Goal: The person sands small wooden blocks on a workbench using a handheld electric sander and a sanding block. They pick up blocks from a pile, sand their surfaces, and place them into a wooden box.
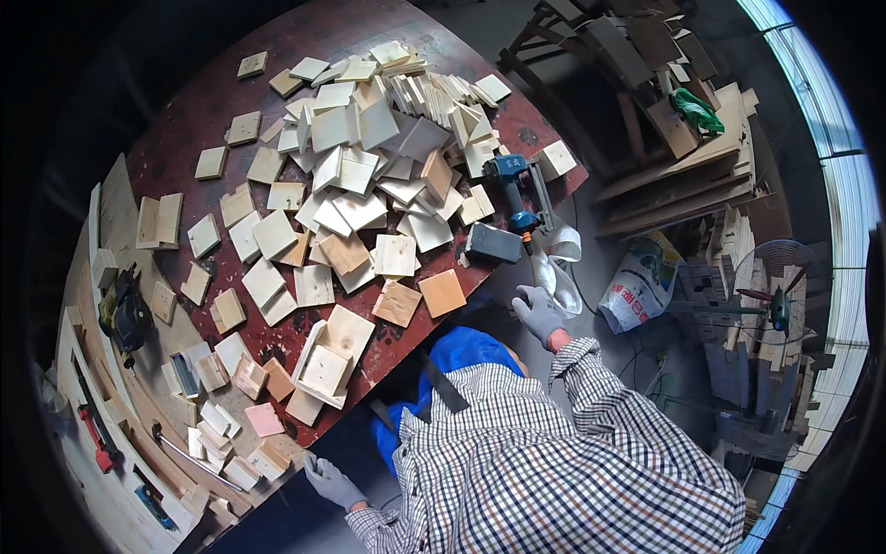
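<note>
My left hand (pixel 334 484), in a grey glove, is held low by the table's near edge. Its fingers are stretched out and nothing shows in them. My right hand (pixel 540 315), gloved alike, hangs past the table's right edge, fingers apart, just below a shiny whitish object (pixel 556 284) whose kind I cannot make out. Above that hand, a blue and black nail gun (pixel 510 192) with an orange hose fitting lies at the table edge. A small open wooden box (pixel 332 358) of nailed boards stands between my hands. Beside it is an orange-brown wood square (pixel 442 293).
A big heap of square wood pieces (pixel 360 166) covers much of the dark red table (pixel 305 37). At the left lie a dark power tool (pixel 129 309) and a red tool (pixel 100 448). On the right are a printed sack (pixel 639 282), stacked boards (pixel 711 175) and a fan (pixel 780 300).
</note>
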Demonstrator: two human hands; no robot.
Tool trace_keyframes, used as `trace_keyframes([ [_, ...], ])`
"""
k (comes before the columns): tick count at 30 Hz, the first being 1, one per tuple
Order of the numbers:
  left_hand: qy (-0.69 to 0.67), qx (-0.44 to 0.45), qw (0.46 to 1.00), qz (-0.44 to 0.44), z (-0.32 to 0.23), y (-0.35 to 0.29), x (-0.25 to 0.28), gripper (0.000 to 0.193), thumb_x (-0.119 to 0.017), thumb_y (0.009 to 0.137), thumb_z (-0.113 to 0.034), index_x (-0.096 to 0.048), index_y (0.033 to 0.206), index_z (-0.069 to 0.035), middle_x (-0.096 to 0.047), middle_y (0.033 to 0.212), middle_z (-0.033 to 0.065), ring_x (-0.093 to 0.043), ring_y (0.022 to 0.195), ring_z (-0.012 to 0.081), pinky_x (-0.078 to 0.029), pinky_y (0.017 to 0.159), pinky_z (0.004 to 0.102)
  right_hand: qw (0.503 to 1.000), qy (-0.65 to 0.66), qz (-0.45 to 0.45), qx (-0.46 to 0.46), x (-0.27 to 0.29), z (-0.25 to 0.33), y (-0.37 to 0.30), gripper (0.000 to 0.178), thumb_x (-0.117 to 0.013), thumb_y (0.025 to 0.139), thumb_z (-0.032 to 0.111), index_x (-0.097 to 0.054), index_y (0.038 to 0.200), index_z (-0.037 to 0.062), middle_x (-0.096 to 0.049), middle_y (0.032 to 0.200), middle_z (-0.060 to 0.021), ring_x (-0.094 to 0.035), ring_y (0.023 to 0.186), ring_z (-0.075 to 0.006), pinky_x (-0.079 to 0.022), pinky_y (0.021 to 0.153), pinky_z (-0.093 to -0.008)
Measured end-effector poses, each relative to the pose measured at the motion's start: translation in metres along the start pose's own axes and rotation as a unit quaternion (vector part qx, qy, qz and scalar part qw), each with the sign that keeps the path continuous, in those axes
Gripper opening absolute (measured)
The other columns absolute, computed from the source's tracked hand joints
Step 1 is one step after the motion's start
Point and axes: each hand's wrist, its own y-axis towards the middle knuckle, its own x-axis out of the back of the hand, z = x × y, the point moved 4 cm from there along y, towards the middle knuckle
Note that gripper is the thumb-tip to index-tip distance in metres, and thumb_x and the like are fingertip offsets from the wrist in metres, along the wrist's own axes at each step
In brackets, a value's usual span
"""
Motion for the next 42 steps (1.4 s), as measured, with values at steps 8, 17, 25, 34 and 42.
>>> trace_keyframes([
  [8, -0.099, 0.078, 0.99, -0.057, -0.011, 0.038, -0.08, 0.053, -0.043, 0.115, -0.035, -0.052, 0.145, 0.007, -0.062, 0.133, 0.0245, -0.067, 0.115, 0.0287, -0.059, 0.085, 0.0321, 0.956, -0.13, -0.165, 0.204, 0.016, 0.029, 0.125, 0.042, -0.069, 0.094, 0.029, -0.066, 0.132, 0.0103, -0.065, 0.12, -0.0147, -0.063, 0.112, -0.0364, -0.048, 0.096, -0.0502],
  [17, -0.083, -0.076, 0.967, -0.229, 0.015, 0.039, -0.131, 0.04, -0.051, 0.113, -0.032, -0.063, 0.125, 0.005, -0.07, 0.11, 0.0211, -0.071, 0.085, 0.0253, -0.061, 0.066, 0.0324, 0.911, -0.158, -0.307, 0.226, 0.002, -0.005, 0.172, 0.048, -0.071, 0.093, 0.026, -0.063, 0.136, 0.0072, -0.064, 0.129, -0.015, -0.06, 0.12, -0.036, -0.045, 0.102, -0.0484],
  [25, -0.077, -0.201, 0.927, -0.309, 0.03, 0.046, -0.136, 0.032, -0.054, 0.112, -0.025, -0.064, 0.125, 0.003, -0.071, 0.097, 0.0132, -0.066, 0.074, 0.0224, -0.057, 0.064, 0.0317, 0.91, -0.082, -0.32, 0.25, -0.007, -0.044, 0.183, 0.053, -0.07, 0.092, 0.034, -0.061, 0.139, 0.011, -0.062, 0.133, -0.0115, -0.059, 0.122, -0.0352, -0.043, 0.105, -0.051],
  [34, -0.105, -0.2, 0.951, -0.212, 0.036, 0.037, -0.125, 0.056, -0.041, 0.115, -0.035, -0.042, 0.153, 0.007, -0.055, 0.146, 0.0256, -0.062, 0.127, 0.034, -0.053, 0.105, 0.0443, 0.828, -0.071, -0.364, 0.421, 0.021, 0.035, 0.216, 0.052, -0.072, 0.087, 0.033, -0.06, 0.132, 0.0104, -0.062, 0.125, -0.0098, -0.059, 0.119, -0.0308, -0.043, 0.099, -0.0501],
  [42, -0.06, -0.322, 0.905, -0.273, -0.036, -0.01, -0.167, 0.062, -0.054, 0.11, -0.023, -0.03, 0.16, 0.006, -0.041, 0.159, 0.0248, -0.05, 0.138, 0.0343, -0.04, 0.115, 0.044, 0.881, -0.369, 0.021, 0.295, 0.036, 0.111, 0.336, 0.091, -0.076, 0.079, 0.046, -0.045, 0.156, 0.0097, -0.055, 0.151, -0.0199, -0.055, 0.139, -0.0369, -0.045, 0.116, -0.0471],
])
